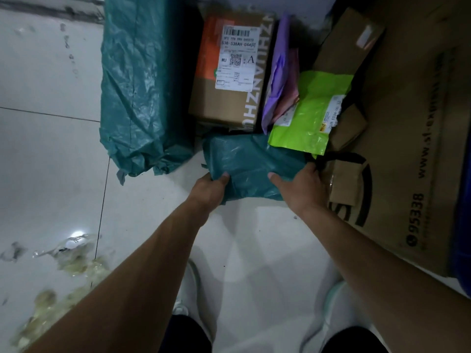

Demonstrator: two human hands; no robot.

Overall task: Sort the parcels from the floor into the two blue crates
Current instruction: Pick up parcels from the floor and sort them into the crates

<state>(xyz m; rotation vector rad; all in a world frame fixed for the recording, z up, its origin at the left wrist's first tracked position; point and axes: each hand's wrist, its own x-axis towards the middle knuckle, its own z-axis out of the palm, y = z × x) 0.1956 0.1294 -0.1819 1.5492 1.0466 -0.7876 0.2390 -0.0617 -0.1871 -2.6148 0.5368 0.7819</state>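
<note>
A small teal plastic parcel (251,161) lies at the near edge of the pile on the white tiled floor. My left hand (207,189) grips its left corner with the thumb on top. My right hand (302,186) grips its right side, thumb on top as well. Behind it lie a brown carton with a white shipping label (229,72), a purple mailer (279,77), a bright green mailer (309,113) and a long brown box (346,44). A strip of a blue crate (462,238) shows at the right edge.
A big teal-wrapped bundle (142,82) stands to the left of the pile. A large printed cardboard box (418,138) fills the right side, with small brown boxes (344,182) against it. Crumpled clear plastic (74,253) lies on the floor at the left. My shoes (334,301) are below.
</note>
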